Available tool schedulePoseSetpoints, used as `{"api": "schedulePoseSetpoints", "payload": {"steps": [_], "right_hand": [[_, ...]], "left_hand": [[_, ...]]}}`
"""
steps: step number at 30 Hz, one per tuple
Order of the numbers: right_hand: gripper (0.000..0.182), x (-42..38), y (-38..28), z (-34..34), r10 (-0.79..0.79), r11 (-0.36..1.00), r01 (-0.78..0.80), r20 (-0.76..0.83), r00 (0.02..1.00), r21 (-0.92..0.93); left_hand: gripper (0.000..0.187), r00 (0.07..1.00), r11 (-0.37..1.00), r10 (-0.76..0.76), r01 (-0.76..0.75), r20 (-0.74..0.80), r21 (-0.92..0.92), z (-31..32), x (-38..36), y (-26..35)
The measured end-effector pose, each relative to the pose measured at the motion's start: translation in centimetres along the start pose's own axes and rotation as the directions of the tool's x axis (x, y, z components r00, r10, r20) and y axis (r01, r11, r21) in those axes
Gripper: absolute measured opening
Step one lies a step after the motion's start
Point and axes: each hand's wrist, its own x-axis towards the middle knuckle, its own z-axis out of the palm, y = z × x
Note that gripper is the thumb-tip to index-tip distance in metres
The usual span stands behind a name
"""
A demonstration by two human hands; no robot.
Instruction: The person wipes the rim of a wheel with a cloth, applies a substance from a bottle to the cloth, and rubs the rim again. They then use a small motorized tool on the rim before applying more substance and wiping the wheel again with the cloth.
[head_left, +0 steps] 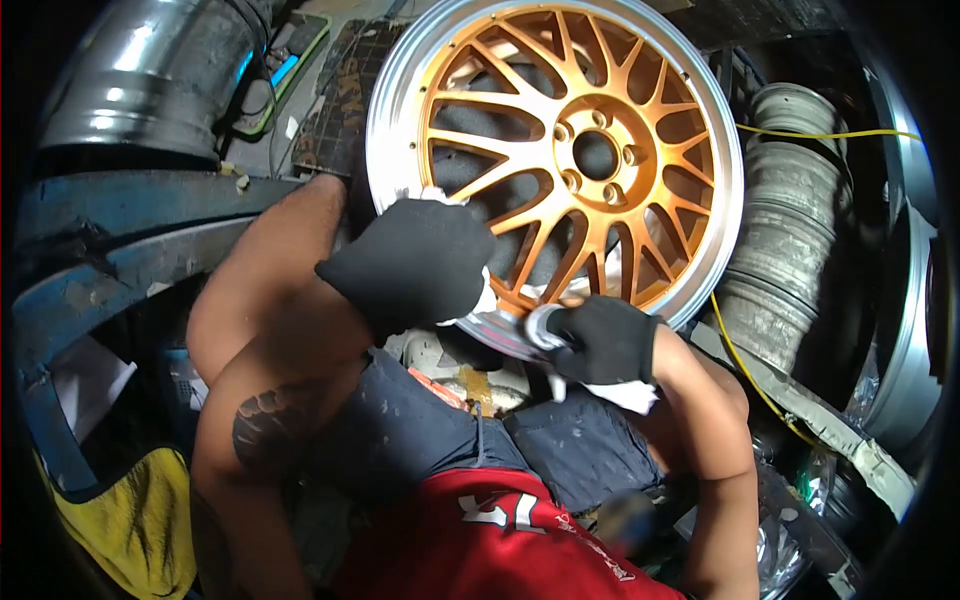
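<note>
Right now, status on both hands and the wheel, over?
Left hand: white cloth at wheel rim. Right hand: silvery round object. Hands partly cover the lower rim.

- Shiny metal barrel [140, 90], upper left, above a worn blue frame [130, 215]
- Green-edged tray [312, 52] — a bright blue item [285, 69] lies in it
- Yellow cloth [140, 520], draped at lower left
- Row of dull silver wheel barrels [785, 205] at right — a yellow cable [739, 358] runs beside it
- Curved silver rim [905, 340], far right
- Crumpled clear plastic [780, 550], lower right

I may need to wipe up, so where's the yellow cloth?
In the head view, the yellow cloth is at the lower left, below the blue metal frame, left of the left arm.
</note>
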Motion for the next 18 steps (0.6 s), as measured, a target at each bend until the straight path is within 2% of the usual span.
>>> {"api": "schedulePoseSetpoints", "payload": {"steps": [2, 3, 4, 6, 7, 8, 10, 11, 12, 14, 16, 18], "right_hand": [[0.035, 0.8, -0.1, 0.0, -0.009, 0.939, 0.002, 0.019, 1.0, 0.344], [0.036, 0.1, 0.2, 0.1, 0.032, 0.971, -0.034, 0.015, 0.999, 0.235], [0.035, -0.4, 0.6, -0.2, 0.082, 0.99, -0.097, 0.142, 0.986, 0.105], [0.037, -1.4, 0.8, -0.4, 0.093, 0.996, -0.094, 0.122, 0.988, 0.001], [0.038, -0.9, 0.8, -0.4, 0.068, 0.991, -0.08, 0.114, 0.991, 0.107], [0.036, -0.2, 0.8, 0.1, -0.011, 0.999, 0.01, 0.018, 1.0, 0.046], [0.034, -0.1, 0.3, 0.1, 0.034, 0.944, -0.058, 0.079, 0.996, 0.324], [0.035, -0.8, 0.8, 0.0, 0.072, 0.963, -0.115, 0.178, 0.981, 0.244], [0.035, -1.3, 1.2, 0.3, 0.011, 0.957, -0.052, 0.142, 0.99, 0.286], [0.034, -2.2, 1.3, 0.2, 0.021, 0.967, -0.047, 0.105, 0.994, 0.251], [0.032, -1.3, 2.0, 0.7, -0.022, 0.971, -0.013, 0.143, 0.989, 0.237], [0.031, -0.8, 0.5, -0.1, 0.029, 0.952, -0.059, 0.103, 0.994, 0.302]], "left_hand": [[0.017, 0.999, 1.0, -0.011, 0.011, 0.047, 0.006, -0.1, 0.2, 0.4], [0.018, 0.994, 1.0, -0.023, 0.022, 0.102, 0.008, -0.4, 0.5, 0.6], [0.019, 0.987, 0.999, -0.036, 0.034, 0.155, 0.016, -0.8, 0.7, 0.6], [0.018, 0.987, 0.999, -0.044, 0.039, 0.154, 0.033, -1.1, 0.5, 0.6], [0.018, 0.989, 0.998, -0.045, 0.04, 0.138, 0.042, -1.1, 0.3, 0.6], [0.018, 0.991, 0.999, -0.03, 0.025, 0.134, 0.043, -0.7, 0.2, 0.9], [0.015, 0.999, 0.998, 0.013, -0.016, 0.044, 0.064, 0.2, 0.3, 1.3], [0.015, 1.0, 0.996, 0.029, -0.028, -0.005, 0.09, 0.3, 0.4, 1.0], [0.015, 0.999, 0.996, 0.04, -0.039, -0.014, 0.086, 0.4, 0.4, 0.9], [0.015, 0.998, 0.997, 0.046, -0.044, -0.038, 0.068, 0.4, 0.3, 0.8], [0.016, 0.999, 0.994, 0.048, -0.045, -0.025, 0.096, 0.6, 0.1, 0.8], [0.016, 0.998, 0.989, 0.065, -0.061, -0.019, 0.134, 1.0, 0.2, 1.0]]}}
